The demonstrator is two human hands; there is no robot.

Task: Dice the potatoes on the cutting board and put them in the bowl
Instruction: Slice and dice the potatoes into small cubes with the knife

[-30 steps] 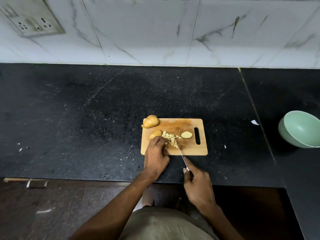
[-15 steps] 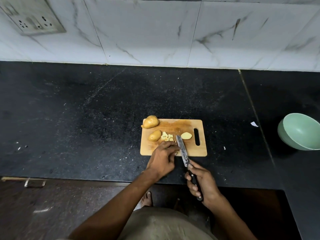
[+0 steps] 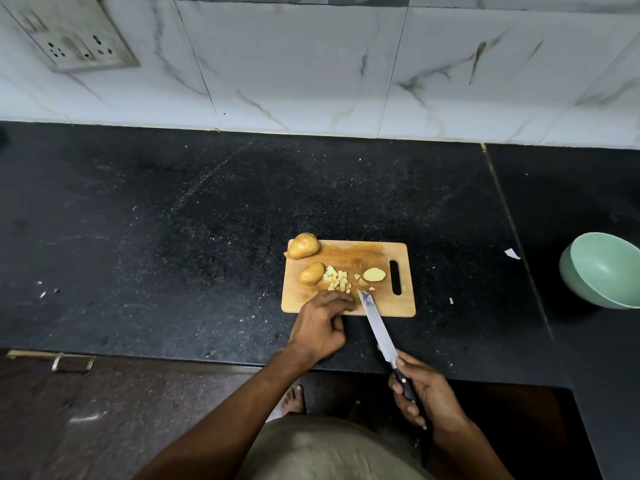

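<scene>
Cutting board (image 3: 377, 308) lies on the black counter (image 3: 173, 237), close to the counter's front edge. Green bowl (image 3: 604, 268) at the counter's right edge, well apart from the board, nothing visible inside it.

On the board: whole potato (image 3: 304, 245) at the back-left corner, overhanging the rim slightly. Potato half (image 3: 311, 273) near the left edge. Pile of diced pieces (image 3: 336, 283) just beside it, mid-board. Flat cut slice (image 3: 374, 274) nearer the handle slot, a few stray bits around it.

Left hand (image 3: 320, 327) rests at the board's front edge, fingers loosely curled toward the dice; whether it has anything pinched cannot be told. Right hand (image 3: 424, 398) closed around the dark handle of the knife (image 3: 375, 323), beyond the counter's front edge; blade points up and left, tip over the board's front portion beside the dice.

Handling judgement: potato flesh is firm and dense, wet on cut faces, so likely slippery. Round whole potato will tend to roll; steadier placed cut-face down. Dice are light and loose, better scooped between cupped hand and blade flat than pinched singly. Much remains uncut; nothing appears transferred yet.
</scene>
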